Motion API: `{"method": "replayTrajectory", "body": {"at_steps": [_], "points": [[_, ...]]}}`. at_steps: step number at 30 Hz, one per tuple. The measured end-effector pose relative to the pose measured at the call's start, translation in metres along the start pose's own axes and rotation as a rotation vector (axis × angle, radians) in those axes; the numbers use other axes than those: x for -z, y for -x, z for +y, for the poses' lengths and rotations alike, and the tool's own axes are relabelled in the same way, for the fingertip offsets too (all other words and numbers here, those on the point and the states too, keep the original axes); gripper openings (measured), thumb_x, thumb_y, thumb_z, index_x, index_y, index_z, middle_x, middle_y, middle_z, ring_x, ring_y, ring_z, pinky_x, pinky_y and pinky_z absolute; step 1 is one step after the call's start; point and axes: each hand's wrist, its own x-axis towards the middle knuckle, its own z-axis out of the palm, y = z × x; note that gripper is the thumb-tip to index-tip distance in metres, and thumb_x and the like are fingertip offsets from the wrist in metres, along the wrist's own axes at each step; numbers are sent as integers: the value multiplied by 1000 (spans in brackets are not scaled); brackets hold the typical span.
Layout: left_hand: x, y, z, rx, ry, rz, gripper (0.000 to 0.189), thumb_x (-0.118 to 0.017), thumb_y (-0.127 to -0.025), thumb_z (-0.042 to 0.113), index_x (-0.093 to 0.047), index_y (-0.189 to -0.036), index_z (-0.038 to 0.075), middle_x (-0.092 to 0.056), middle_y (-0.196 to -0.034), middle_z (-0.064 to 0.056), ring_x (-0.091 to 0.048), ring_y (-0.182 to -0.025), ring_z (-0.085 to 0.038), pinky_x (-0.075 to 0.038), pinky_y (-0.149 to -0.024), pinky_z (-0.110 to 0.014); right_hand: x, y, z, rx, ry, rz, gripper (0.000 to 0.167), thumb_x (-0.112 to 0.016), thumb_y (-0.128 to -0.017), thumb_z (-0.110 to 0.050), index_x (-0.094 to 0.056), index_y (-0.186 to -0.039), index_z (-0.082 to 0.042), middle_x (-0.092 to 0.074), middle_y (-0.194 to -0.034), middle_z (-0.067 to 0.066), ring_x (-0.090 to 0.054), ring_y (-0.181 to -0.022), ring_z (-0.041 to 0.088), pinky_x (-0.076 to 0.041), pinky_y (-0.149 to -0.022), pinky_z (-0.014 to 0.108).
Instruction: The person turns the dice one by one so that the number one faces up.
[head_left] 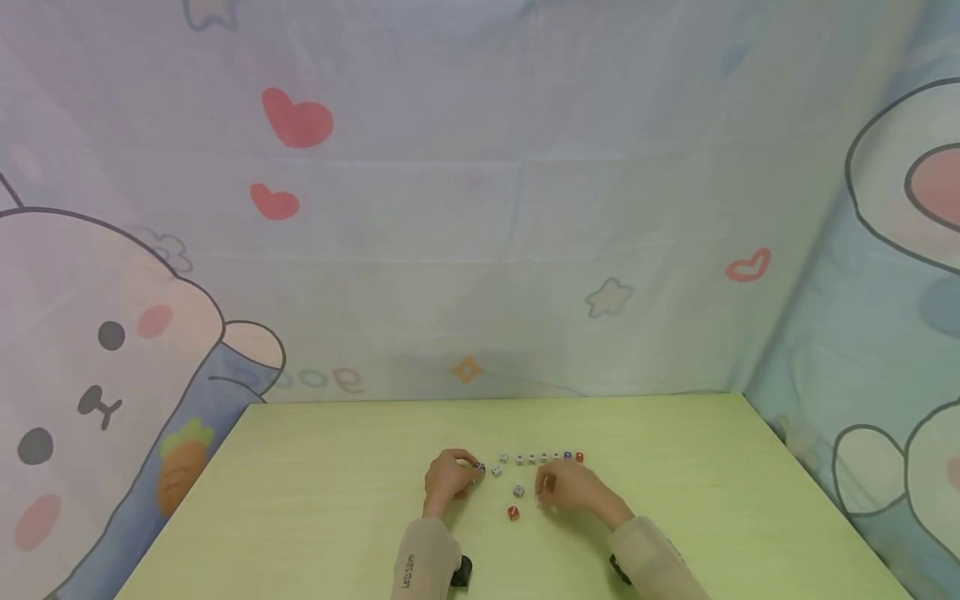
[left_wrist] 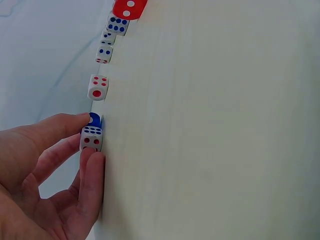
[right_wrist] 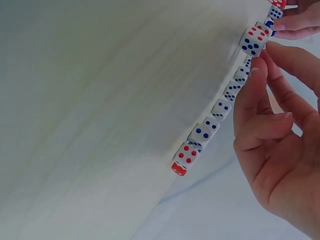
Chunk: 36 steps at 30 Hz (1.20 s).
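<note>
the left hand (head_left: pixel 447 479) pinches a blue die (left_wrist: pixel 95 119) against a white die (left_wrist: pixel 91 138); the right hand (head_left: pixel 570 485) pinches another white die (right_wrist: pixel 253 41), near a row of dice (head_left: pixel 543 457) on the table (head_left: pixel 337 467).

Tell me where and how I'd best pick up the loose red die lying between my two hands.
Probably pinch the red die by its left and right sides, coming from above and the near side. It's a small cube with straight sides, and both flanks look free, while a white die lies just beyond it.
</note>
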Motion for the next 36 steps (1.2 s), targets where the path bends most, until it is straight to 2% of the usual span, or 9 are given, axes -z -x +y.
{"method": "replayTrajectory", "body": {"at_steps": [5, 12, 17, 24, 27, 31, 36], "points": [[0, 0, -1, 8, 2, -1, 13, -69, -75, 18, -68, -83, 8, -62, -66, -4, -54, -50, -12, -46, -42, -23, 1, 0, 0, 37, 3, 10, 6, -62, -79, -10, -62, -75, -15, -58, -73, -6, -49, -64, 4, -42, -58, 21], [-1, -2, -2, 20, 11, -6, 13, -69, -74, 19, -68, -83, 9, -63, -68, -6, -56, -52, -13, -46, -42, -23, 2, -1, 1, -7, -15, -5, 7, -67, -74, -10, -62, -77, -14, -56, -71, -4, -48, -61, 7, -40, -53, 22], [-1, -4, -2, 46, 29, -6, 14, -70, -73, 19, -67, -83, 9, -65, -70, -6, -57, -54, -13, -46, -43, -23, 2, -2, 1, 11, 5, 17, 2, -63, -78, -10, -63, -77, -12, -59, -73, -4, -48, -62, 5, -41, -55, 20], [-2, -4, -4, 27, 16, -9, 14, -70, -73, 19, -67, -83, 9, -64, -69, -5, -56, -51, -12, -46, -43, -24, 1, -2, 5, -18, -20, 8, 6, -59, -81, -10, -65, -81, -10, -62, -75, -2, -50, -61, 6, -42, -53, 20], [-3, -5, -4, 30, 9, -10, 14, -70, -74, 19, -67, -83, 9, -65, -70, -4, -56, -51, -12, -46, -44, -24, 2, -2, 6, -33, -11, 3, 14, -56, -80, -4, -66, -85, -14, -62, -80, 0, -51, -65, 8, -42, -53, 22], [-3, -6, -4, 45, 12, -8, 14, -70, -73, 19, -67, -83, 9, -65, -71, -5, -56, -50, -12, -46, -44, -24, 5, -2, 5, -17, -21, -35, 36, -51, -71, 8, -66, -89, -19, -63, -89, 3, -55, -75, 14, -45, -59, 26], [-3, -5, -3, 33, -6, -6, 13, -70, -74, 19, -68, -82, 10, -64, -68, -5, -55, -47, -11, -45, -43, -23, 4, -4, 2, 28, -32, -73, 45, -48, -64, 16, -68, -83, -19, -64, -94, 1, -56, -83, 18, -47, -71, 35]]}}
